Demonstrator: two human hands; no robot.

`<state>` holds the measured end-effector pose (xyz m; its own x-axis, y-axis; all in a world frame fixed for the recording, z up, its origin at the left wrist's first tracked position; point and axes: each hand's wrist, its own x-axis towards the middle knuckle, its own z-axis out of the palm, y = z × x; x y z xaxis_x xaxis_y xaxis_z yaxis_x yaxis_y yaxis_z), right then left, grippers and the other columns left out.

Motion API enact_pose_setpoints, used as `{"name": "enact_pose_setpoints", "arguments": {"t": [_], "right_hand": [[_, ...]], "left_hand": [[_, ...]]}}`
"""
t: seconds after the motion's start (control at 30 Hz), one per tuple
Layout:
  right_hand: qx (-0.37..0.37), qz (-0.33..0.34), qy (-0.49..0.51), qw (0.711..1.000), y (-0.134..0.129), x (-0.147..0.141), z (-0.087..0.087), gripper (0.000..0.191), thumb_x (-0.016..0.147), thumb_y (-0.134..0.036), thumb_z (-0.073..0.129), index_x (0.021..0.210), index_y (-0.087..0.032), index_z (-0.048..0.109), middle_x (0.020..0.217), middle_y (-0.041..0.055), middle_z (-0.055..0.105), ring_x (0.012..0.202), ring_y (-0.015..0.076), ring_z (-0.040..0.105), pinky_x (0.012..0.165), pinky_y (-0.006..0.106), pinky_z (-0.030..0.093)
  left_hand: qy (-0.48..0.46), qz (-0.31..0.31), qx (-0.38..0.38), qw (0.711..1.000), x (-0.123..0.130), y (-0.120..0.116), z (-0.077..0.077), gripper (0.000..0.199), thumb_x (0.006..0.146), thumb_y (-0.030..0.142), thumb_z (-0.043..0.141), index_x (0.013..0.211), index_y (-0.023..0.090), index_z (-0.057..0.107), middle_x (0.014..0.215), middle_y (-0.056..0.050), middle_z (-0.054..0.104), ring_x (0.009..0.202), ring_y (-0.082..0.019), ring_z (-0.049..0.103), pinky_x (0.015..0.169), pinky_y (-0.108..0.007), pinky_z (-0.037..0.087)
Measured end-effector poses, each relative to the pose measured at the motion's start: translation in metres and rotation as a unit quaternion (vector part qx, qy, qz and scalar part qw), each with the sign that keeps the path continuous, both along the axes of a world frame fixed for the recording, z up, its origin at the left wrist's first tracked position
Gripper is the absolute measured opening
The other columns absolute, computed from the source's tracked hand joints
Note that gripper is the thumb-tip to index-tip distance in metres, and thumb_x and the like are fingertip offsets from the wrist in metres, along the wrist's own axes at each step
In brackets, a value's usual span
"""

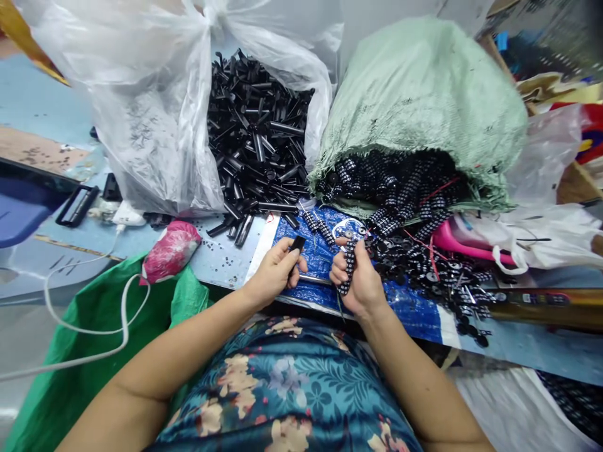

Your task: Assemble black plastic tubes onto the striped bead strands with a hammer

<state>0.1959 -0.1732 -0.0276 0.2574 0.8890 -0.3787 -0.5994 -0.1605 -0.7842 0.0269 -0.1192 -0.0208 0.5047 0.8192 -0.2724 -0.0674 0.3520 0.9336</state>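
Head-worn view, close; facing forward, down

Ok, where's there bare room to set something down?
Barest: light-blue tabletop right of the loose black discs, below the gold-coloured strip. Smaller: blue sheet between the right hand and white edging. Crowded: below the green sack and at the mouth of the clear bag.

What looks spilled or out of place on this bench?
Patterned pieces lie strewn in front of the green sack, whose mouth looks frayed; some black pieces lie loose outside the clear bag. White cord hangs slack over the green fabric, rather untidy.
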Motion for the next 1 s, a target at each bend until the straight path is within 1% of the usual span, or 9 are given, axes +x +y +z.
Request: {"name": "enact_pose_setpoints", "arguments": {"t": [0.13,0.23,0.33,0.4,0.47,0.53,0.6,0.77,1.0], "right_hand": [[0.029,-0.047,-0.024,0.998,-0.004,-0.019,-0.001,0.043,0.09,-0.067,0.054,0.103,-0.026,0.061,0.063,-0.0069,0.05,0.047,0.0089,0.044,0.047,0.022,0.042],[0.036,-0.064,-0.063,0.995,-0.003,-0.029,-0.008,0.047,0.094,-0.066,0.048,0.102,-0.022,0.063,0.092,0.0032,0.068,0.083,0.0169,0.067,0.076,0.033,0.058],[0.088,-0.022,-0.189,0.978,-0.005,-0.024,-0.016,0.053,0.098,-0.064,0.041,0.121,-0.02,0.061,0.127,0.0127,0.066,0.121,0.0257,0.063,0.102,0.046,0.053],[0.165,0.003,-0.348,0.923,-0.009,-0.012,-0.021,0.067,0.092,-0.064,0.056,0.143,-0.021,0.048,0.151,0.0163,0.048,0.143,0.0315,0.045,0.112,0.052,0.047],[0.24,0.042,-0.52,0.819,-0.015,0.002,-0.024,0.095,0.08,-0.059,0.075,0.156,-0.025,0.029,0.164,0.0169,0.03,0.153,0.0366,0.028,0.116,0.059,0.041],[0.294,0.08,-0.631,0.713,-0.02,0.012,-0.025,0.106,0.076,-0.049,0.082,0.16,-0.027,0.021,0.164,0.0169,0.03,0.152,0.0382,0.03,0.116,0.061,0.041],[0.325,0.087,-0.674,0.657,-0.023,0.015,-0.024,0.102,0.08,-0.041,0.08,0.161,-0.027,0.019,0.158,0.0168,0.041,0.145,0.0367,0.042,0.115,0.06,0.044],[0.346,0.052,-0.694,0.63,-0.026,0.007,-0.017,0.101,0.081,-0.041,0.079,0.161,-0.022,0.021,0.153,0.019,0.047,0.138,0.0368,0.052,0.108,0.057,0.053],[0.372,0.02,-0.719,0.587,-0.03,0.0,-0.018,0.101,0.08,-0.033,0.08,0.161,-0.016,0.022,0.154,0.0213,0.045,0.137,0.0343,0.053,0.105,0.05,0.057]], "left_hand": [[0.034,0.027,0.095,0.994,0.014,-0.014,0.0,0.03,0.085,0.045,0.07,0.082,0.018,0.059,0.072,0.001,0.062,0.056,-0.008,0.051,0.055,-0.023,0.039],[0.039,0.01,0.163,0.986,0.026,-0.018,-0.001,0.028,0.074,0.038,0.082,0.085,0.017,0.066,0.079,0.0,0.063,0.07,-0.013,0.054,0.067,-0.026,0.043],[0.055,-0.012,0.164,0.985,0.029,-0.016,-0.001,0.023,0.078,0.036,0.077,0.077,0.016,0.065,0.07,0.001,0.056,0.065,-0.011,0.047,0.062,-0.026,0.037],[0.057,-0.014,0.143,0.988,0.023,-0.014,0.0,0.026,0.08,0.037,0.075,0.074,0.016,0.062,0.067,0.002,0.052,0.064,-0.011,0.044,0.06,-0.025,0.035],[0.047,-0.027,0.108,0.993,0.014,-0.012,0.001,0.028,0.08,0.039,0.076,0.075,0.016,0.061,0.067,0.003,0.052,0.063,-0.01,0.043,0.059,-0.025,0.034],[0.037,-0.042,0.078,0.995,0.007,-0.011,0.003,0.029,0.078,0.04,0.078,0.077,0.016,0.061,0.068,0.003,0.052,0.063,-0.01,0.043,0.058,-0.024,0.035],[0.034,-0.042,0.059,0.997,0.004,-0.011,0.003,0.032,0.078,0.044,0.077,0.079,0.016,0.062,0.066,0.003,0.051,0.06,-0.009,0.043,0.056,-0.024,0.034],[0.024,0.028,0.013,0.999,0.01,-0.017,0.002,0.053,0.092,0.068,0.048,0.089,0.017,0.062,0.066,0.002,0.054,0.05,-0.009,0.042,0.05,-0.026,0.033],[-0.068,0.067,-0.032,0.995,0.017,-0.023,0.003,0.042,0.079,0.056,0.075,0.087,0.015,0.067,0.071,0.003,0.055,0.065,-0.009,0.046,0.062,-0.023,0.038]]}}
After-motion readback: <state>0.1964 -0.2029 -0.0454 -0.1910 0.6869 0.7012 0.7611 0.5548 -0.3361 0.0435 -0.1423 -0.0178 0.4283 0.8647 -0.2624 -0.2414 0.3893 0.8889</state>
